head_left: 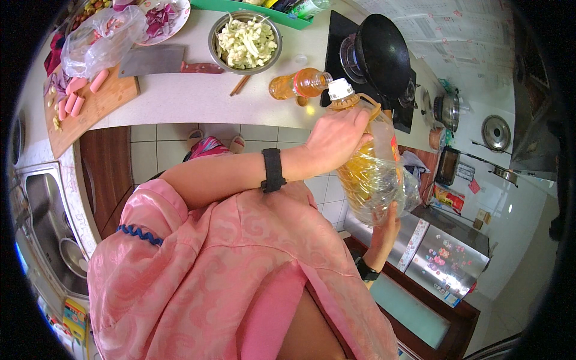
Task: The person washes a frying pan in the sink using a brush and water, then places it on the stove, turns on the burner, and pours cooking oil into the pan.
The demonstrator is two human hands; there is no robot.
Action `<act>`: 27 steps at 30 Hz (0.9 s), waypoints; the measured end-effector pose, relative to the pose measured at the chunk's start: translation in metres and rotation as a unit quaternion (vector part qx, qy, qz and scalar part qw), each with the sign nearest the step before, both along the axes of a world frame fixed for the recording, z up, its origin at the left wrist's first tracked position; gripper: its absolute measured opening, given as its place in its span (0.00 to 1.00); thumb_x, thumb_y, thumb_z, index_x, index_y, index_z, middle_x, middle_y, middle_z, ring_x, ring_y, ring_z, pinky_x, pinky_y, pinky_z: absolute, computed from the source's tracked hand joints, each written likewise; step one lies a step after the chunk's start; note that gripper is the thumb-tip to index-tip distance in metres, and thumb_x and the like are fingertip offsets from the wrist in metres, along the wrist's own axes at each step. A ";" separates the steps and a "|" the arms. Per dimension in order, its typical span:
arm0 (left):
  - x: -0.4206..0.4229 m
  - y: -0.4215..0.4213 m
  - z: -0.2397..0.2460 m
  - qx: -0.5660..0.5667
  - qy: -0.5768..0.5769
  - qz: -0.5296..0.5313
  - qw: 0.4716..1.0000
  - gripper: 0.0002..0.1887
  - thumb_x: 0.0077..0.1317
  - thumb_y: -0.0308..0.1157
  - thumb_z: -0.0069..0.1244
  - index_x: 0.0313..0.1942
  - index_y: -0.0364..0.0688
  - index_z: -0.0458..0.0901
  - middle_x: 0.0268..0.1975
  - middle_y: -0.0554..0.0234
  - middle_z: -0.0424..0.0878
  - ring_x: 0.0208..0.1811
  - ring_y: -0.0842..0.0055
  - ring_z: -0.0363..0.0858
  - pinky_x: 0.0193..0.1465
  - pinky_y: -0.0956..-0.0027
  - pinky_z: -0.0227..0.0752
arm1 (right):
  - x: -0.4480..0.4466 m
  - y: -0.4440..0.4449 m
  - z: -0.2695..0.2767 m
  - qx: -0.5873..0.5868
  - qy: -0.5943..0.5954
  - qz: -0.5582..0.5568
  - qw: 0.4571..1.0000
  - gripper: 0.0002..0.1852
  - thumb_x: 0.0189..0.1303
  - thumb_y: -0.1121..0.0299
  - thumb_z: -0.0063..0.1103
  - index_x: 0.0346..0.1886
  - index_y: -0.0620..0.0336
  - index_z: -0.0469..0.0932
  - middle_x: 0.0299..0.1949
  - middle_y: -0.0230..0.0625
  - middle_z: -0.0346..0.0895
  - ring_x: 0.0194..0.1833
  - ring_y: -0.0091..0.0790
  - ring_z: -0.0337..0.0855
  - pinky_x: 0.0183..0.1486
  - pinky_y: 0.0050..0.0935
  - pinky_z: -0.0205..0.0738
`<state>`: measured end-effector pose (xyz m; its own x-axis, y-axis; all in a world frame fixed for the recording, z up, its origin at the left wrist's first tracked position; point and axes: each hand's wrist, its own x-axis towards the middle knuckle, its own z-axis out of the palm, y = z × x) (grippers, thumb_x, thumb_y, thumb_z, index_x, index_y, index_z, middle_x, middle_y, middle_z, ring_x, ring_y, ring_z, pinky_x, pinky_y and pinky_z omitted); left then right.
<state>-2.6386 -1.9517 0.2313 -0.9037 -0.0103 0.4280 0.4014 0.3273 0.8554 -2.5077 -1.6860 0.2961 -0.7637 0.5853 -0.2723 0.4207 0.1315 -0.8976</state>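
Observation:
My left hand point(337, 137) grips a large plastic bottle of yellow cooking oil point(360, 175) near its neck and handle. A white cap point(340, 89) sits on that bottle, and clear plastic film wraps its lower body. My right hand point(388, 220) supports the bottle from below, partly hidden by it. Just beyond the cap, a smaller bottle of amber liquid point(288, 85) stands on the counter with its mouth uncovered. Whether the two bottles touch, I cannot tell. A small brown cap point(302, 101) lies beside the smaller bottle.
A black wok point(382, 56) is at the gas hob point(335, 49). Along the counter are a metal bowl of cauliflower point(245, 42), chopsticks point(240, 85), a cleaver point(153, 60) and a cutting board point(103, 99) with sausage pieces. A sink point(47, 216) is at left.

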 end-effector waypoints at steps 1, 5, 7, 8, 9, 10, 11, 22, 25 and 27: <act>0.000 0.000 0.000 -0.002 0.001 -0.003 1.000 0.19 0.62 0.38 0.56 0.44 0.36 0.70 0.36 0.49 0.78 0.36 0.54 0.80 0.38 0.57 0.75 | 0.000 -0.001 -0.003 -0.005 0.001 -0.002 1.000 0.36 0.61 0.53 0.66 0.67 0.61 0.63 0.62 0.39 0.70 0.59 0.39 0.74 0.58 0.45 0.69; -0.002 0.000 -0.002 -0.013 0.013 -0.004 1.000 0.18 0.62 0.38 0.56 0.44 0.36 0.70 0.36 0.51 0.78 0.37 0.55 0.80 0.39 0.58 0.75 | 0.000 -0.003 -0.013 -0.027 -0.007 0.006 1.000 0.36 0.62 0.52 0.65 0.66 0.63 0.63 0.61 0.40 0.70 0.58 0.39 0.75 0.57 0.44 0.70; -0.002 0.000 -0.002 -0.025 0.018 -0.002 1.000 0.18 0.62 0.38 0.56 0.44 0.36 0.70 0.37 0.52 0.78 0.37 0.56 0.81 0.39 0.58 0.75 | 0.000 -0.004 -0.018 -0.047 0.009 0.028 0.998 0.36 0.62 0.52 0.65 0.66 0.64 0.63 0.61 0.41 0.70 0.57 0.40 0.75 0.57 0.44 0.71; -0.002 0.000 -0.002 -0.025 0.018 0.000 1.000 0.18 0.62 0.38 0.56 0.44 0.36 0.71 0.37 0.53 0.78 0.37 0.57 0.81 0.39 0.59 0.75 | 0.000 -0.004 -0.021 -0.053 0.001 0.021 0.998 0.36 0.62 0.52 0.64 0.66 0.64 0.62 0.62 0.42 0.69 0.57 0.40 0.75 0.57 0.44 0.71; -0.002 0.000 -0.002 -0.035 0.019 0.000 0.999 0.18 0.61 0.38 0.56 0.44 0.36 0.71 0.37 0.53 0.78 0.38 0.58 0.81 0.39 0.59 0.75 | 0.000 -0.004 -0.025 -0.065 -0.003 0.020 0.998 0.36 0.63 0.52 0.64 0.66 0.64 0.62 0.62 0.42 0.69 0.57 0.41 0.75 0.57 0.44 0.72; -0.002 0.000 -0.002 -0.040 0.020 0.002 0.999 0.18 0.61 0.38 0.56 0.44 0.37 0.71 0.36 0.53 0.78 0.38 0.58 0.81 0.39 0.59 0.75 | 0.000 -0.004 -0.028 -0.077 -0.002 0.014 0.997 0.36 0.63 0.52 0.64 0.66 0.64 0.62 0.62 0.43 0.69 0.57 0.41 0.75 0.57 0.44 0.72; -0.002 0.001 -0.002 -0.046 0.021 0.004 0.999 0.18 0.61 0.38 0.56 0.44 0.37 0.71 0.36 0.54 0.78 0.38 0.59 0.81 0.39 0.59 0.75 | 0.000 -0.004 -0.032 -0.090 -0.003 0.023 0.996 0.36 0.63 0.51 0.64 0.66 0.64 0.62 0.62 0.43 0.68 0.57 0.42 0.75 0.58 0.44 0.72; -0.001 0.005 -0.007 -0.108 0.016 -0.013 0.994 0.18 0.58 0.37 0.58 0.43 0.37 0.72 0.36 0.57 0.78 0.39 0.63 0.81 0.39 0.62 0.76 | 0.011 -0.019 -0.081 -0.196 0.000 0.034 0.980 0.34 0.67 0.49 0.57 0.67 0.62 0.63 0.61 0.39 0.72 0.58 0.36 0.75 0.61 0.39 0.69; 0.001 0.007 -0.008 -0.107 0.023 -0.006 0.994 0.17 0.58 0.37 0.57 0.42 0.37 0.73 0.35 0.58 0.78 0.38 0.64 0.81 0.38 0.62 0.75 | 0.014 -0.022 -0.095 -0.225 -0.008 0.025 0.974 0.33 0.68 0.49 0.55 0.68 0.61 0.63 0.62 0.39 0.71 0.60 0.35 0.73 0.62 0.39 0.68; 0.002 0.008 -0.008 -0.112 0.029 0.004 0.993 0.15 0.59 0.36 0.56 0.40 0.38 0.74 0.34 0.58 0.78 0.37 0.64 0.81 0.37 0.62 0.75 | 0.018 -0.022 -0.108 -0.256 0.011 0.051 0.965 0.32 0.69 0.50 0.53 0.68 0.61 0.62 0.63 0.40 0.70 0.62 0.36 0.71 0.65 0.38 0.65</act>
